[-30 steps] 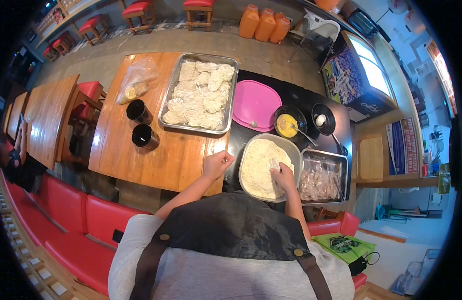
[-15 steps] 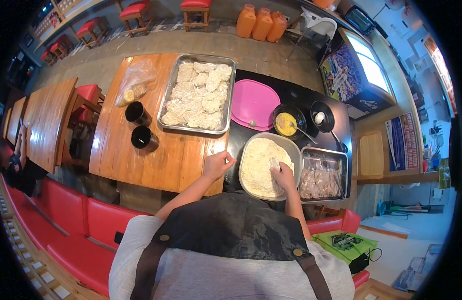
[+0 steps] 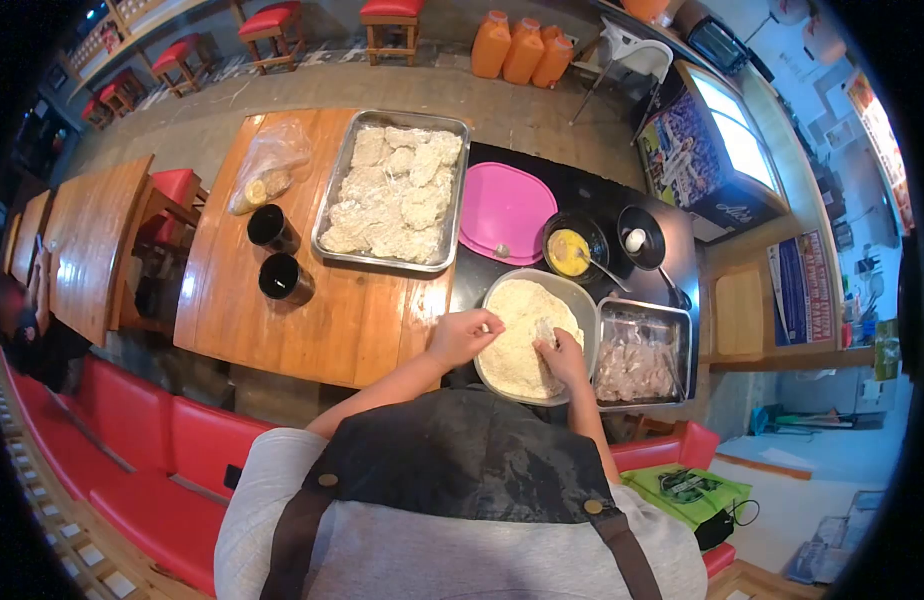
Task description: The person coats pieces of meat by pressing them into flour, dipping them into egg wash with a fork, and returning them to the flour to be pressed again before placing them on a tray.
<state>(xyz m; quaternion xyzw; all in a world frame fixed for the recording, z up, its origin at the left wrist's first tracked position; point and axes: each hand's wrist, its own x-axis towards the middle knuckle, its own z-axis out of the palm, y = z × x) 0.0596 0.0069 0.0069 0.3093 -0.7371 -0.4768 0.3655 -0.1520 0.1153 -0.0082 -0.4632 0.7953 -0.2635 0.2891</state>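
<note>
One floured piece (image 3: 545, 331), one tub (image 3: 585, 299) of pale crumb (image 3: 512, 350).
Two black cups (image 3: 288, 284), insides mostly dark, stand toward the wooden table (image 3: 362, 335)'s left edge; one tray (image 3: 382, 262) of coated pieces (image 3: 392, 190) fills its far right corner. Your left hand (image 3: 466, 338), curled narrow, overlaps the tub's left rim — you can't tell whether it holds anything. Inside, your right hand (image 3: 564, 360) pinches the whitish, powdery piece — partly hidden by fingers. One pan (image 3: 686, 352) of pinkish meat (image 3: 630, 368) occupies the black table (image 3: 582, 186)'s near right corner.

"What stands well beyond the grip?"
"Orange jugs (image 3: 522, 50) — a white high chair (image 3: 637, 52) beside them."
"And behind it?"
"Rightward, a green bag (image 3: 690, 494) — leftward, a red bench (image 3: 167, 500)."
</note>
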